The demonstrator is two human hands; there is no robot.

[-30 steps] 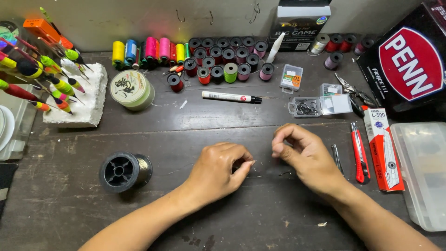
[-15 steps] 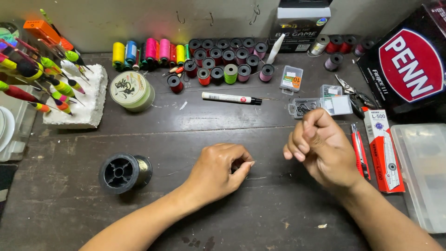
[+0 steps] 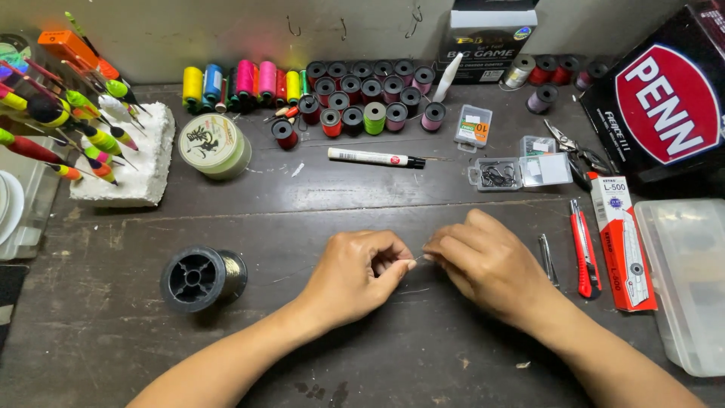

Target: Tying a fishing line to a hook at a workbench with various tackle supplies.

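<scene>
My left hand (image 3: 361,273) and my right hand (image 3: 487,261) meet over the middle of a dark wooden table (image 3: 302,204), fingertips pinched together on a thin fishing line (image 3: 417,260). The line is barely visible between the fingers; a faint strand trails left toward a black line spool (image 3: 200,277) lying on its side. Whatever small item sits at the pinch is hidden by the fingers.
Rows of coloured thread spools (image 3: 355,94) line the back. A white marker pen (image 3: 374,158), an open clear hook box (image 3: 521,172), pliers (image 3: 578,151), a red utility knife (image 3: 582,245), a pale green line spool (image 3: 214,145), floats stuck in white foam (image 3: 124,162) and a clear plastic box (image 3: 687,279).
My right hand, raised and drawn back to the right half a second ago, has come down and left to meet the left hand's fingertips. The left hand has stayed in place.
</scene>
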